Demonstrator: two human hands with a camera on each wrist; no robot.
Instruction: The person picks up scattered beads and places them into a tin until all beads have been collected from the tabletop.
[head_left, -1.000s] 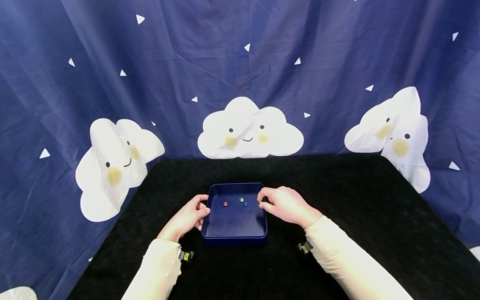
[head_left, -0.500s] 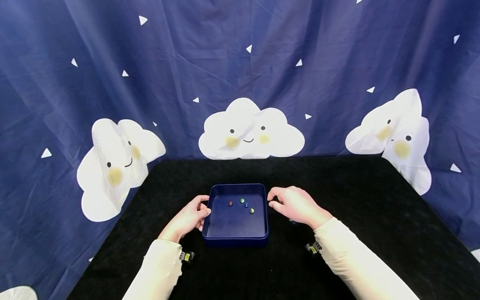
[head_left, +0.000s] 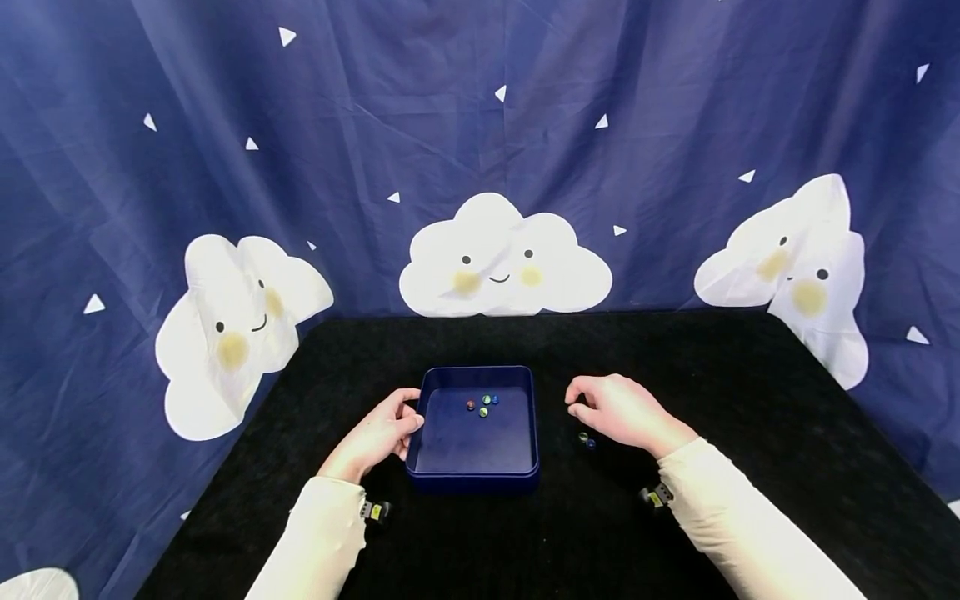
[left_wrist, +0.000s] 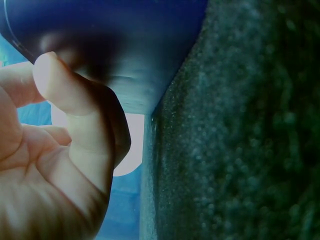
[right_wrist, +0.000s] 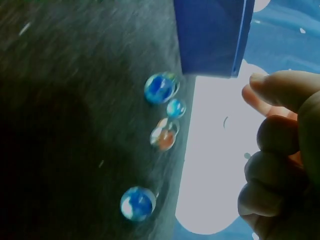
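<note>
My left hand (head_left: pixel 378 433) grips the left wall of a dark blue rectangular box (head_left: pixel 472 446), with the thumb at the rim. In the left wrist view, that thumb (left_wrist: pixel 75 95) meets the box's outer side. Inside, toward the back, lie a red marble (head_left: pixel 471 405), a blue marble (head_left: pixel 496 400) and two greenish ones. My right hand (head_left: pixel 622 408) hovers over the cloth right of the box, thumb and forefinger apart, holding nothing. Below it lie a blue marble (head_left: pixel 591 444) and a yellowish marble (head_left: pixel 583 437); others are hidden from above.
The right wrist view shows several marbles on the cloth, among them a clear-and-orange marble (right_wrist: pixel 165 135) and a blue-and-white marble (right_wrist: pixel 138 203). Black cloth (head_left: pixel 465 542) covers the table. A blue curtain (head_left: pixel 450 125) with cloud prints hangs behind.
My right hand let a yellow-green marble go into the box, then moved right, away from it, uncovering marbles on the cloth. The marbles inside rolled closer together. My left hand stays on the box.
</note>
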